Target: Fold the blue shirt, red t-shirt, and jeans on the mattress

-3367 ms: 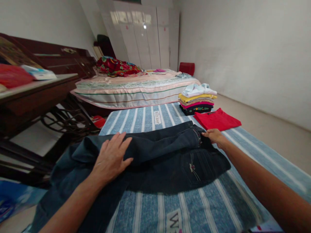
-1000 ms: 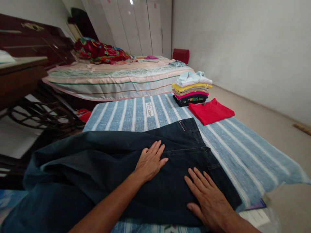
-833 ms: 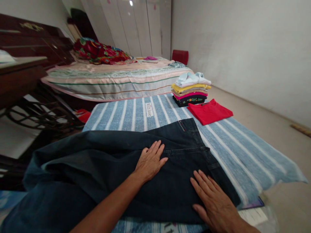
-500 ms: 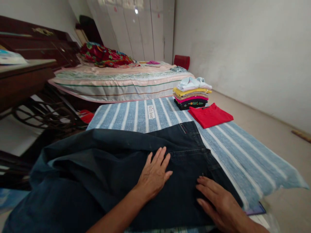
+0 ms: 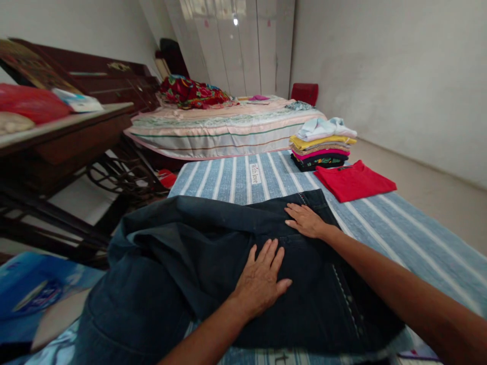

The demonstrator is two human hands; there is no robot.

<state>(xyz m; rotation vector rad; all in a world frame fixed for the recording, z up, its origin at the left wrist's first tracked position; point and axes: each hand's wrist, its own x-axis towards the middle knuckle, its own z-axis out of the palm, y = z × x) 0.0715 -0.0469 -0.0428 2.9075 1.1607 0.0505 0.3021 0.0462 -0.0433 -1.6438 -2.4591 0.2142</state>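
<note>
Dark blue jeans [image 5: 182, 253] lie spread across a blue-and-white striped sheet [image 5: 236, 177] on the floor. My left hand [image 5: 262, 279] rests flat on the middle of the jeans, fingers stretched out. My right hand [image 5: 304, 220] reaches farther out and presses flat near the waistband edge, fingers together and extended. Neither hand holds anything.
A folded red shirt [image 5: 353, 180] lies on the sheet at the right, beside a stack of folded clothes [image 5: 321, 144]. A mattress [image 5: 224, 126] with a floral bundle lies behind. A dark wooden table [image 5: 57, 137] with an iron frame stands at left. A blue bag [image 5: 34, 294] lies at bottom left.
My right hand has moved from the near right side of the jeans forward to the waistband edge. My left hand stayed flat on the jeans. The view swung to the left.
</note>
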